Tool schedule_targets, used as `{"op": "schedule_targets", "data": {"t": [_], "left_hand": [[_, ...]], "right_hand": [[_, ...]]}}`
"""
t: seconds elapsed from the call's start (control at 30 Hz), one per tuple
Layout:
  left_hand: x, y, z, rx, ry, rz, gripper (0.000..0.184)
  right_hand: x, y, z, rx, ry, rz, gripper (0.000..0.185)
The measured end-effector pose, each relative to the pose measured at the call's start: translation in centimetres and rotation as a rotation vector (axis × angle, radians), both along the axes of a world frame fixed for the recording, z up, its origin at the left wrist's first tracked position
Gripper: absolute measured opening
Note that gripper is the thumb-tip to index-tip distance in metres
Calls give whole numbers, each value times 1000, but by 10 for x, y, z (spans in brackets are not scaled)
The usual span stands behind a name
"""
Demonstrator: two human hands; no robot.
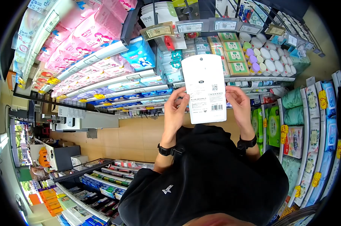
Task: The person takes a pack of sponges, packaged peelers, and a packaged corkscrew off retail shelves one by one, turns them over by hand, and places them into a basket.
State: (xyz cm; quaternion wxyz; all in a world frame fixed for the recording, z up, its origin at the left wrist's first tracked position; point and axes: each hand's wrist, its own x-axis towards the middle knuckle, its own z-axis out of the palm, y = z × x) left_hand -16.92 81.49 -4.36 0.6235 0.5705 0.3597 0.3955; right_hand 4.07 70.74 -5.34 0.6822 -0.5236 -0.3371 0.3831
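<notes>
The left hand [175, 110] and right hand [239, 108] pinch the opposite side edges of a white card [205, 77], thumbs toward the viewer; fingers partly hidden behind the card cannot be made out. The card is held upright between the hands, in front of the torso, its printed face turned to the wearer. A hanging hole pierces its top edge; a QR code lies at right of centre, with a barcode below it. The printed lines are too small to read. A dark wristband [165, 150] encircles the left wrist, and another band [247, 143] the right. The wearer's black top [204, 173] fills the lower centre.

Beyond the card, shelving carries pink packages [97, 32] at upper left, a blue package [139, 53] beside them, and, right of the card, green-and-tan boxes [234, 56] next to round white-lidded containers [266, 54]. Green packs [273, 125] stand on the shelving at far right. Tan floor [137, 140] shows left of the torso.
</notes>
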Motion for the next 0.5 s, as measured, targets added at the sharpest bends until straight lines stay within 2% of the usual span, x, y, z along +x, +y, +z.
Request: {"op": "schedule_targets", "data": {"t": [0.5], "left_hand": [[-3,3,4,37,-45,-2,27]], "right_hand": [[-2,0,6,51,-8,6,22]]}}
